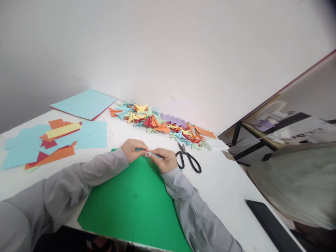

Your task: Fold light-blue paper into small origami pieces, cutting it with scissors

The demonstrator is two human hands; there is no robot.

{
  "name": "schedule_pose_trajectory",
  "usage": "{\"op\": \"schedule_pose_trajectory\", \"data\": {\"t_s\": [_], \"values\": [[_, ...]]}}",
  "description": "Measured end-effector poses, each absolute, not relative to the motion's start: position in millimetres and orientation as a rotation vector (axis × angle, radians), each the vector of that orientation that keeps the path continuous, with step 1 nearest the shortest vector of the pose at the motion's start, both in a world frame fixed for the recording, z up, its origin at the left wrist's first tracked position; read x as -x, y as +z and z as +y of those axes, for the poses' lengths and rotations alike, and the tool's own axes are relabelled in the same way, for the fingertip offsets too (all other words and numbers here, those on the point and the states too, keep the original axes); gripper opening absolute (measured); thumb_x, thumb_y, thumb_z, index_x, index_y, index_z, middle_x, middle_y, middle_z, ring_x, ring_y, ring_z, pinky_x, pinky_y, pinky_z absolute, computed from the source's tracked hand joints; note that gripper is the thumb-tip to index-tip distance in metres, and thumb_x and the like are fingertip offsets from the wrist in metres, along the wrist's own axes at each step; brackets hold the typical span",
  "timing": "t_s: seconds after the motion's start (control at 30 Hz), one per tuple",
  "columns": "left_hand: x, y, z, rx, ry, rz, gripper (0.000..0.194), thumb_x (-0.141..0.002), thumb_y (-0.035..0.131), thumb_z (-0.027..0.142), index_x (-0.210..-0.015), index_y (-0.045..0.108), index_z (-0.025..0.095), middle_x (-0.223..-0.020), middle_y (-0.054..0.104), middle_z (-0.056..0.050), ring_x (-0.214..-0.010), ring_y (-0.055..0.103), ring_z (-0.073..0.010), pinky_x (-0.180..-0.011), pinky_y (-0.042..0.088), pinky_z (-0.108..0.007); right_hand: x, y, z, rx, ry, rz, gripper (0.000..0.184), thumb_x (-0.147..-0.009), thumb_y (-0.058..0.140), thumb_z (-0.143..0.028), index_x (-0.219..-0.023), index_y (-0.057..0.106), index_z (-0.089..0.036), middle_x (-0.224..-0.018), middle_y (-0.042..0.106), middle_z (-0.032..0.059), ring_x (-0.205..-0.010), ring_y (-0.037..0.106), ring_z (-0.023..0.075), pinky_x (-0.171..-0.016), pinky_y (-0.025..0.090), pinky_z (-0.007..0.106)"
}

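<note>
My left hand (pixel 134 149) and my right hand (pixel 164 160) meet above the far edge of a green sheet (pixel 131 203). Between them is a narrow folded piece of light blue paper (pixel 154 154), pinched by the fingers of both hands. Most of the paper is hidden behind the fingers, so its folded shape is hard to make out. Just right of my right hand lie scissors (pixel 188 157) with black handles, their blades slightly apart and pointing toward the wall.
Along the wall runs a heap of folded paper pieces (pixel 157 122) in several colours. Loose paper scraps (pixel 60 140) and a light blue sheet (pixel 86 103) lie at left. A black flat object (pixel 270 224) rests by the right table edge, near a person's clothing (pixel 296 182).
</note>
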State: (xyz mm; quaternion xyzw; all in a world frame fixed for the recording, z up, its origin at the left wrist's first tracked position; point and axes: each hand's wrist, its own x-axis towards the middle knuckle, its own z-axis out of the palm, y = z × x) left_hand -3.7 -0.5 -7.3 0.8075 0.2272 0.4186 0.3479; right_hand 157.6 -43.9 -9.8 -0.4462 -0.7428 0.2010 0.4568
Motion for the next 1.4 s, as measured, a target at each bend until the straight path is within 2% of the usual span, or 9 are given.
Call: {"op": "schedule_pose_trajectory", "data": {"t_s": [0.17,0.47,0.63,0.83,1.23,1.4], "values": [[2.8,-3.1,-2.4,-2.060,1.087,0.640,0.011,-0.066,0.056,0.020,-0.064,0.063,0.013,-0.060,0.060,-0.003,-0.057,0.054,-0.0099,-0.057,0.042,-0.021,-157.0,-8.1,-43.9,1.089,0.467,-1.833,0.013,-0.069,0.057,-0.026,-0.072,0.066,-0.017,-0.053,0.061,0.0020,-0.048,0.054,0.0114,-0.049,0.043,0.023],[3.1,-4.1,1.4,-1.786,1.111,0.861,0.017,-0.054,0.067,0.027,-0.061,0.065,0.012,-0.055,0.062,-0.003,-0.051,0.053,-0.0108,-0.048,0.041,-0.021,-156.5,-12.1,-41.9,1.049,0.460,-1.711,0.012,-0.067,0.059,-0.024,-0.073,0.066,-0.017,-0.057,0.060,0.0024,-0.043,0.054,0.0101,-0.045,0.044,0.023],[3.1,-2.3,2.9,-1.576,1.050,0.904,0.021,-0.047,0.070,0.027,-0.058,0.064,0.011,-0.046,0.059,-0.001,-0.042,0.050,-0.0082,-0.043,0.041,-0.019,-157.5,-7.6,-44.1,1.048,0.446,-1.746,0.011,-0.068,0.058,-0.023,-0.075,0.066,-0.018,-0.057,0.060,0.0019,-0.047,0.055,0.0111,-0.047,0.045,0.023],[2.1,3.9,1.1,-1.378,1.007,0.876,0.019,-0.041,0.072,0.023,-0.054,0.063,0.011,-0.045,0.059,0.000,-0.039,0.051,-0.0075,-0.043,0.046,-0.020,-158.2,-7.7,-44.1,1.057,0.471,-1.722,0.012,-0.068,0.058,-0.023,-0.076,0.065,-0.018,-0.060,0.060,0.0021,-0.046,0.055,0.0110,-0.047,0.045,0.024],[3.0,4.3,2.2,-1.238,0.959,0.810,0.023,-0.042,0.073,0.021,-0.061,0.066,0.011,-0.050,0.062,-0.001,-0.040,0.053,-0.0080,-0.044,0.048,-0.022,-158.6,-8.8,-42.2,1.062,0.482,-1.642,0.013,-0.067,0.059,-0.025,-0.075,0.066,-0.018,-0.064,0.061,0.0025,-0.044,0.054,0.0097,-0.044,0.045,0.023],[3.4,0.9,3.3,-1.223,0.943,0.797,0.023,-0.046,0.071,0.023,-0.066,0.066,0.011,-0.059,0.065,-0.004,-0.043,0.054,-0.0083,-0.046,0.047,-0.022,-158.8,-7.5,-42.4,1.074,0.490,-1.634,0.012,-0.067,0.059,-0.025,-0.075,0.066,-0.019,-0.063,0.061,0.0020,-0.045,0.054,0.0100,-0.045,0.044,0.023]]}}
